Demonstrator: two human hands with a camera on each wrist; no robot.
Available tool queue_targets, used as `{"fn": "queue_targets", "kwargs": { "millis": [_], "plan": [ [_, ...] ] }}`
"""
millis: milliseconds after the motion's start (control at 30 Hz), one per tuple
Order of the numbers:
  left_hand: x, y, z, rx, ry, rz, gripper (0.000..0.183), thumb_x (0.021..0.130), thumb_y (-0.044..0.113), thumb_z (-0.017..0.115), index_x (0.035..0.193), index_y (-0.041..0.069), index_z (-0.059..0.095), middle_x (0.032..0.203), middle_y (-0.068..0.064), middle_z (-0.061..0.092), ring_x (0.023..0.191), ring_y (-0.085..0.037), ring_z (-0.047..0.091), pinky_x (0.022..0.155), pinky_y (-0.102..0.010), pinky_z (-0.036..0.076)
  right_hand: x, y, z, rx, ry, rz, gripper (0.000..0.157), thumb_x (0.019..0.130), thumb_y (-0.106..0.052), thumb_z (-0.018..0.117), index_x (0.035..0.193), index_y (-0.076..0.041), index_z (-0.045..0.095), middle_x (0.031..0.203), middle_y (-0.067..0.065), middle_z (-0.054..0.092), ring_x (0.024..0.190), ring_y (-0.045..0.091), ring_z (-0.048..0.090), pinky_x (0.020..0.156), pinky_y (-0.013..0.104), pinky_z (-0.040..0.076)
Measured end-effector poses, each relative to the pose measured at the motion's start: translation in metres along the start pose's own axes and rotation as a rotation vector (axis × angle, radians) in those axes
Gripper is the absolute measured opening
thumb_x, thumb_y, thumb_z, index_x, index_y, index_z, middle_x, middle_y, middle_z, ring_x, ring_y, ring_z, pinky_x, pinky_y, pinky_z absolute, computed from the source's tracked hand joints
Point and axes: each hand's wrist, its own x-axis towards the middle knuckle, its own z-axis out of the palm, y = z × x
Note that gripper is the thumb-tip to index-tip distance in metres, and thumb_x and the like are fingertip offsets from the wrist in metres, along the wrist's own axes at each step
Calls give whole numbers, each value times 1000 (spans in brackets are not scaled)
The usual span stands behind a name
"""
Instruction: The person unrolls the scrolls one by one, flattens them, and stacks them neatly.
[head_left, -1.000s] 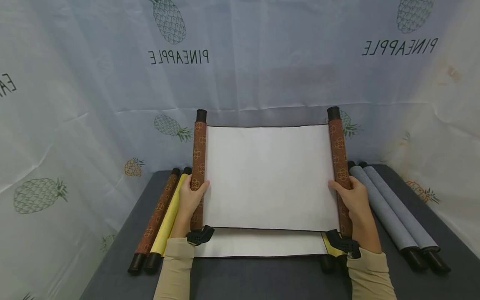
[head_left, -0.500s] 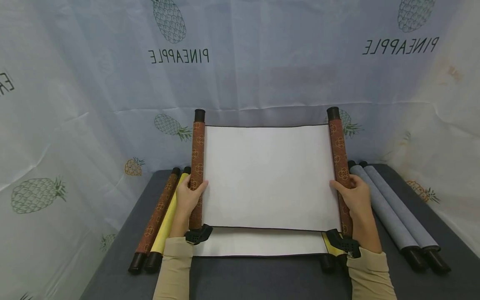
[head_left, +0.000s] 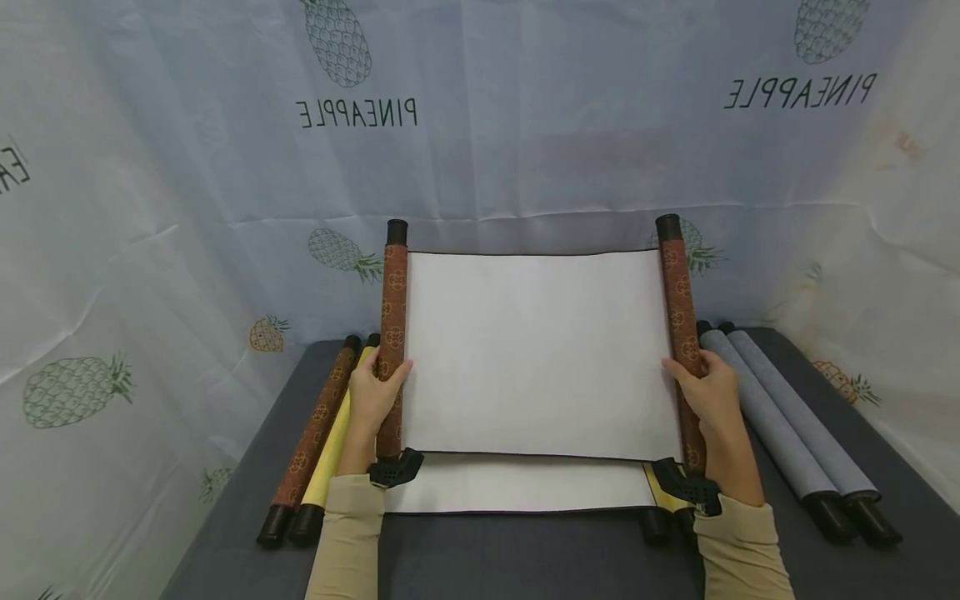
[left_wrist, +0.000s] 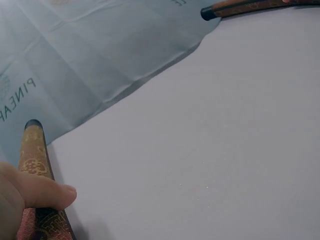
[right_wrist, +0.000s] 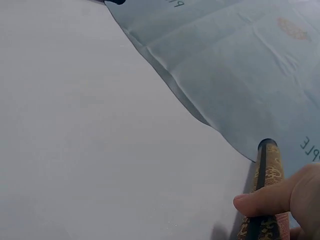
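Note:
A scroll (head_left: 536, 354) with blank white paper is held partly unrolled, raised in front of the body. My left hand (head_left: 372, 392) grips its left roll (head_left: 395, 292), brown with gold flower patterns and a black end cap. Around the matching right roll (head_left: 679, 300) my right hand (head_left: 707, 390) is curled, thumb on the paper side. Each thumb lies across its roll in the wrist views, the left thumb (left_wrist: 50, 194) and the right thumb (right_wrist: 265, 199). Below and behind the raised paper lies another white sheet (head_left: 525, 487) with a yellow roll (head_left: 663, 492) at its right end.
At the left of the dark grey table (head_left: 525, 558) lie a brown patterned roll (head_left: 315, 433) and a yellow roll (head_left: 330, 458). Two grey rolls (head_left: 772, 417) with black ends lie at the right. A pineapple-print curtain (head_left: 525, 125) hangs behind.
My left hand has shifted slightly left with its roll, so the exposed white paper is a little wider. The right hand and its roll have barely moved.

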Motion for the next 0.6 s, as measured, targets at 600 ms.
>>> {"fn": "queue_targets", "kwargs": {
  "millis": [600],
  "plan": [
    [-1,-1,0,-81,-105,-48,59,100,15,46,150,-4,21,145,-27,40,134,-40,43,109,-54,39,0,1,0,56,-18,23,74,95,-29,54,151,4,19,148,29,36,127,38,43,98,50,43]
  ]
}}
